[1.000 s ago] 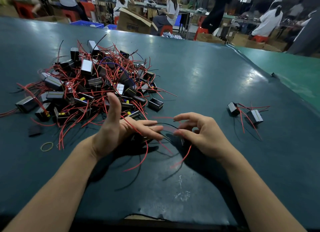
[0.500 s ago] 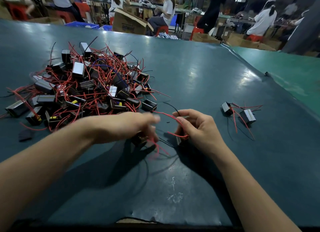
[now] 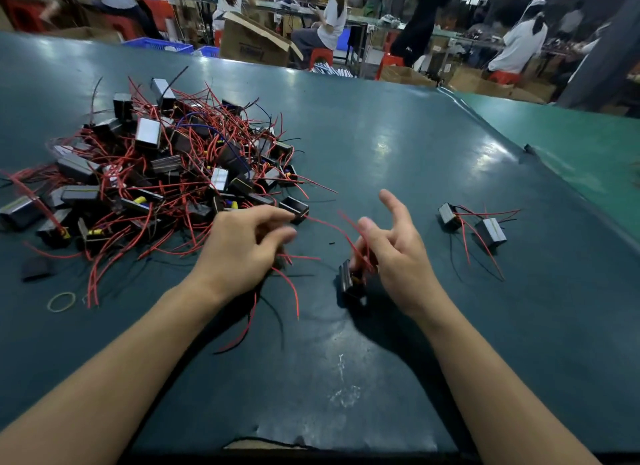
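Note:
A heap of small black boxes with red and black wires (image 3: 166, 173) lies on the dark green table (image 3: 398, 145) at the left. My left hand (image 3: 242, 253) hovers at the heap's near right edge; its lower fingers grip a mostly hidden black box (image 3: 278, 264), whose red and black wires (image 3: 294, 291) trail out beneath the palm. My right hand (image 3: 391, 253) pinches red wires (image 3: 349, 236) with thumb and curled fingers, index finger raised. A black box (image 3: 348, 279) on those wires sits at its fingertips.
Two wired black boxes (image 3: 471, 225) lie apart to the right. A rubber band (image 3: 61, 301) and a flat black piece (image 3: 36, 268) lie at the near left. A lighter green table (image 3: 581, 152) adjoins on the right. People sit at benches beyond the far edge.
My hands have drawn apart. The right hand has lifted its index finger and now has a black box at its fingertips; the left hand has shifted toward the heap.

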Demonstrator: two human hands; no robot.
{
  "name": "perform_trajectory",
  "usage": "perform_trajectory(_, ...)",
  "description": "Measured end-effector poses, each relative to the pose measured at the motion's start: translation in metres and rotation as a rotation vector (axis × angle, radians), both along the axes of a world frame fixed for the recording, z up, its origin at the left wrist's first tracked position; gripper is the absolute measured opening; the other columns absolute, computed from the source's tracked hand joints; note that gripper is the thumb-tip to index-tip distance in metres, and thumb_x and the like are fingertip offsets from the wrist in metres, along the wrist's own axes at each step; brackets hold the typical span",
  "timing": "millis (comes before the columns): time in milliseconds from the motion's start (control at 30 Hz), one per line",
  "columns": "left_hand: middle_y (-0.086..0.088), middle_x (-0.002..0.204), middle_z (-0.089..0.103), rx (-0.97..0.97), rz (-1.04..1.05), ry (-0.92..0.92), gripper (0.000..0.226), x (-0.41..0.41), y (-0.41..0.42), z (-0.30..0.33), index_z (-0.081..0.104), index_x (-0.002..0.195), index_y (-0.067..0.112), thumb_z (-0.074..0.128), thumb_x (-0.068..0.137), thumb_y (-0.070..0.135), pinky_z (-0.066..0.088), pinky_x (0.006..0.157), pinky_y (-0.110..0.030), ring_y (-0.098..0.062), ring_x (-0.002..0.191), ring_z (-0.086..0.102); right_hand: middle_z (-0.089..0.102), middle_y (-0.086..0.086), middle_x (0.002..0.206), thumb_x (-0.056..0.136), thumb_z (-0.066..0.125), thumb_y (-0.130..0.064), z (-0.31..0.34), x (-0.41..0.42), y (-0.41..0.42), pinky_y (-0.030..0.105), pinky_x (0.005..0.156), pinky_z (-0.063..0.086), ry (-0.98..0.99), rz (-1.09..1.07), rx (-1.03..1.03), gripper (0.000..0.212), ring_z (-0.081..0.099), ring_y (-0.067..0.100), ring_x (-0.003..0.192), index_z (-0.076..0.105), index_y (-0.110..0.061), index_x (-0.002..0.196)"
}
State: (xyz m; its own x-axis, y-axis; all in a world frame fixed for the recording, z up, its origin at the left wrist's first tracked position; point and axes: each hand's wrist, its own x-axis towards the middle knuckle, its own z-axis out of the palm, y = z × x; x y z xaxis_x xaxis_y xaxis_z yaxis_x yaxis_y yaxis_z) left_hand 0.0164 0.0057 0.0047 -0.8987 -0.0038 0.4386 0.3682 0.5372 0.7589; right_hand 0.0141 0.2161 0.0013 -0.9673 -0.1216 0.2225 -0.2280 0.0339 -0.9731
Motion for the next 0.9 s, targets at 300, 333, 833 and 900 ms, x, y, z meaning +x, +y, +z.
perform_trajectory(300, -0.008, 0.067, 0.07, 0.695, -0.286, -0.277, 0.008, 0.013, 0.033, 0.012, 0.05, 0.093, 0.005, 0.047, 0.098, -0.001, 0.055, 0.052, -0.029, -0.019, 0.049, 0.064, 0.066, -0.002, 0.077, 0.097, 0.054, -0.007, 0.004, 0.003, -0.016, 0.025, 0.058, 0.052, 0.036, 0.058, -0.033, 0.015, 0.06, 0.011, 0.065, 0.068, -0.011, 0.101)
perform_trajectory(333, -0.008, 0.067, 0.07, 0.702, -0.285, -0.281, 0.008, 0.014, 0.038, 0.011, 0.052, 0.092, 0.004, 0.049, 0.097, -0.002, 0.056, 0.054, -0.03, -0.02, 0.051, 0.065, 0.067, -0.001, 0.079, 0.094, 0.058, -0.006, 0.004, 0.003, -0.018, 0.028, 0.06, 0.055, 0.046, 0.051, -0.046, 0.014, 0.063, 0.012, 0.068, 0.07, -0.01, 0.1)
perform_trajectory(833, -0.007, 0.078, 0.07, 0.744, -0.089, -0.153, 0.009, 0.01, 0.059, -0.003, 0.067, 0.083, 0.011, 0.067, 0.089, 0.004, 0.059, 0.073, -0.037, -0.017, 0.072, 0.066, 0.071, 0.001, 0.075, 0.071, 0.076, -0.015, -0.002, -0.002, -0.03, 0.021, 0.058, 0.052, -0.008, -0.025, -0.286, 0.01, 0.065, 0.012, 0.063, 0.071, -0.015, 0.08)
perform_trajectory(900, -0.005, 0.076, 0.071, 0.804, -0.091, -0.179, 0.007, 0.009, 0.059, -0.003, 0.068, 0.082, 0.007, 0.066, 0.088, 0.003, 0.06, 0.071, -0.036, -0.015, 0.072, 0.067, 0.073, -0.001, 0.076, 0.077, 0.077, -0.009, -0.003, -0.001, -0.031, 0.018, 0.062, 0.05, 0.074, -0.091, -0.171, 0.01, 0.066, 0.008, 0.066, 0.073, -0.017, 0.081)
